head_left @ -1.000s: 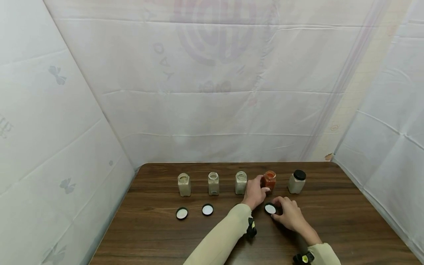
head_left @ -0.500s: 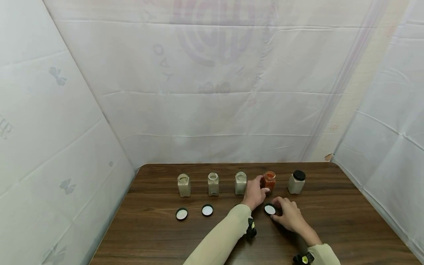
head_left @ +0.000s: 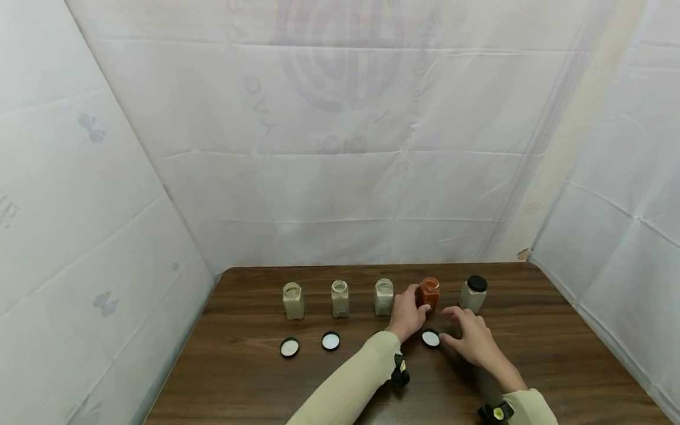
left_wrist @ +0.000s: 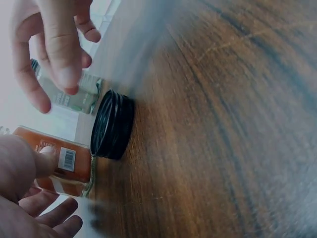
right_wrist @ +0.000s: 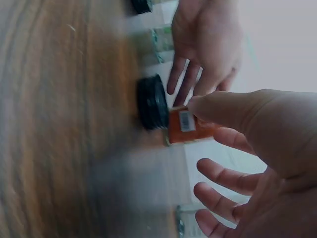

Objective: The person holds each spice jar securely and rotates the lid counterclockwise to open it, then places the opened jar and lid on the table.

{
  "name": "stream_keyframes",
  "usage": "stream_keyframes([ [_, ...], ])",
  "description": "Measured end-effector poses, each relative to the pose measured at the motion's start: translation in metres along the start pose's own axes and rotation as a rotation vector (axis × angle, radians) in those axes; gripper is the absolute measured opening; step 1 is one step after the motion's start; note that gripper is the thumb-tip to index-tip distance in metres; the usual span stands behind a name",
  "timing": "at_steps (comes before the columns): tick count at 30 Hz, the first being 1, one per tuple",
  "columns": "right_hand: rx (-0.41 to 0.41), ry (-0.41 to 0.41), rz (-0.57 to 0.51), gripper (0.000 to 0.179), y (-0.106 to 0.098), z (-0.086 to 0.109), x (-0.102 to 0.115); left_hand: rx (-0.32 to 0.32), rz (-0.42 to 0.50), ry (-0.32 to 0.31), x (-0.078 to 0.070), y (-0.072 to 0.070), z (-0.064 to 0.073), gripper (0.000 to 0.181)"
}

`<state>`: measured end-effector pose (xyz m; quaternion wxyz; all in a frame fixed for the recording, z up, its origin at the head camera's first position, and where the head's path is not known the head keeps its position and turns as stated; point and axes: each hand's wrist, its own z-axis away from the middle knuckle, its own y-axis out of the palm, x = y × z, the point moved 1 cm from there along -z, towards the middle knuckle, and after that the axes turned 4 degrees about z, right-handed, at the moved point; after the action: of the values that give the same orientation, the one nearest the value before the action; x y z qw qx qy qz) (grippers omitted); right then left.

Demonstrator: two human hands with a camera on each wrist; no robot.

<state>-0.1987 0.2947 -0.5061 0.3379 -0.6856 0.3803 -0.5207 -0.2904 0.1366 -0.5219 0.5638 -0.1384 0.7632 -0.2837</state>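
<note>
My left hand (head_left: 408,314) holds a glass jar of red-orange powder (head_left: 429,293) between thumb and fingers. The jar stands upright and uncapped, its barcode label facing the left wrist view. In front of it a black screw lid (head_left: 431,338) lies with its white inside up. Just right of that lid, my right hand (head_left: 473,341) hovers with fingers spread and loosely bent, holding nothing. The right wrist view shows a gap between this hand (right_wrist: 267,144) and the lid (right_wrist: 152,102).
Left of the red jar stand three uncapped jars of pale powder, the nearest a white-filled jar (head_left: 383,297). Two upturned lids, one a round black lid (head_left: 330,340), lie before them. A black-capped jar (head_left: 473,293) stands at right. White sheeting (head_left: 340,195) borders the wooden table (head_left: 239,383).
My right hand has let go of the lid and moved slightly right, its fingers opening. The lid stays on the table. My left hand keeps its hold on the red jar.
</note>
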Motion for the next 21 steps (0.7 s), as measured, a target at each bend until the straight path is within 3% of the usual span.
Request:
stream_keyframes([
  [12,-0.276,-0.099,0.030,0.050,-0.029,0.000,-0.011,-0.010,0.108,0.011,-0.003,-0.004,0.010,0.072],
  [17,-0.373,-0.097,0.016,0.053,-0.039,-0.001,-0.018,-0.063,0.116,0.097,-0.013,-0.011,0.017,0.072],
  [21,-0.457,-0.093,-0.002,0.057,-0.045,-0.004,-0.023,-0.178,0.086,0.255,-0.027,-0.013,0.023,0.067],
])
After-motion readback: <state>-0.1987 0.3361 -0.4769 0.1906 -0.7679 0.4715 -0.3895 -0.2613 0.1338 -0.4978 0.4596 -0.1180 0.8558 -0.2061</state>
